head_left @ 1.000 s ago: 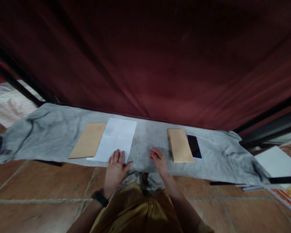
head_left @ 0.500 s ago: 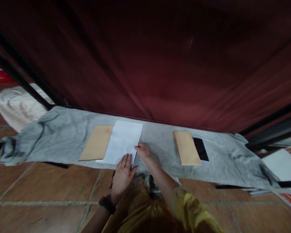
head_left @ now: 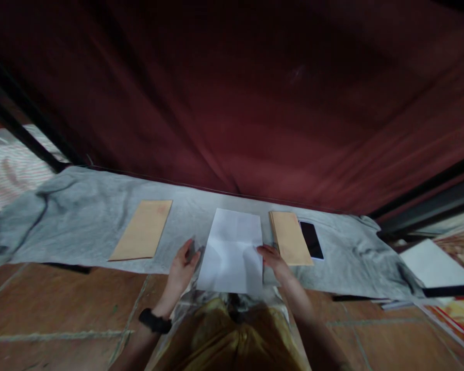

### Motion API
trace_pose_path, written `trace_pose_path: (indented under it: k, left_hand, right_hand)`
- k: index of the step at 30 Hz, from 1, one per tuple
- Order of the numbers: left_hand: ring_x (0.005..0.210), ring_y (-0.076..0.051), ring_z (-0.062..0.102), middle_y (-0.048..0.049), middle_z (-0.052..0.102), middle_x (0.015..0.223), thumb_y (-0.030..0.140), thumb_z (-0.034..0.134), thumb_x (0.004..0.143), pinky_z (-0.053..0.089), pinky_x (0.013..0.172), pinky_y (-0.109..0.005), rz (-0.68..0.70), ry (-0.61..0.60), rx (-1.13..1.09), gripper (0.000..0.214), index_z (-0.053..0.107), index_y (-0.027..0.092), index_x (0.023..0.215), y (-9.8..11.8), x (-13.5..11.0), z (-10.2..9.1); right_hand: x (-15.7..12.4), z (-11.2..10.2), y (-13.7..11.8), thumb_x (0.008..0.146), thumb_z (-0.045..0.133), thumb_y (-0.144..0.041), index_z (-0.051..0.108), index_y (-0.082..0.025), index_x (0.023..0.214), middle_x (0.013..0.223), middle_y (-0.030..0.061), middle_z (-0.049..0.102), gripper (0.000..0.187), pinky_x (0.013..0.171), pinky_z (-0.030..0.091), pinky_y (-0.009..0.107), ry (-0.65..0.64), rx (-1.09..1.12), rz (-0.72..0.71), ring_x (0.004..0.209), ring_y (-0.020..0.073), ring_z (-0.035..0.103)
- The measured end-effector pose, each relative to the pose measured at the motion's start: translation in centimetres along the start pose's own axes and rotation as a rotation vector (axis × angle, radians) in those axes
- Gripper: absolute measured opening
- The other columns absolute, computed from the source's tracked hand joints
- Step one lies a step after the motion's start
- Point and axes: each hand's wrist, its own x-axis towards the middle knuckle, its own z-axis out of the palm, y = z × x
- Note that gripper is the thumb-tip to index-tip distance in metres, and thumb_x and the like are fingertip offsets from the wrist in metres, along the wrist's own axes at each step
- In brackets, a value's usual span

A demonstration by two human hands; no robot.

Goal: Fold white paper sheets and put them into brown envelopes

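Observation:
A white sheet of paper (head_left: 232, 252) with faint fold creases lies in front of me, its near edge towards my lap. My right hand (head_left: 269, 256) pinches the sheet's right edge. Just left of the sheet, my left hand (head_left: 183, 265) has its thumb and fingers apart and holds nothing. A brown envelope (head_left: 144, 229) lies flat further left. To the right, beside my right hand, is a small stack of brown envelopes (head_left: 292, 238). A dark-screened phone (head_left: 312, 240) lies against that stack's right side.
A grey cloth (head_left: 95, 221) covers the long, narrow surface. Dark red fabric (head_left: 232, 129) hangs behind it, with black metal bars at both sides. Striped cloth (head_left: 15, 159) is at the far left; white sheets (head_left: 435, 263) and printed papers (head_left: 458, 322) are at the right.
The white paper has moved right, away from the left envelope, and nearer to me. My right hand went with it. My left hand has lifted off the paper to its left side.

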Motion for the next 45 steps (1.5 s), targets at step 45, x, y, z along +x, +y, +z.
trace_pose_path:
  k: [45]
  left_hand:
    - [0.125,-0.021,0.064,-0.0098,0.068,0.134,0.003,0.044,0.088,0.052,0.109,-0.045,0.716,-0.477,0.364,0.040,0.073,0.020,0.111,-0.4,4.8,1.8]
  right_hand:
    - [1.6,-2.5,4.4,0.090,0.041,-0.012,0.074,-0.026,0.100,0.123,0.0048,0.074,0.037,0.107,0.052,0.043,-0.132,-0.570,-0.654,0.118,0.0203,0.068]
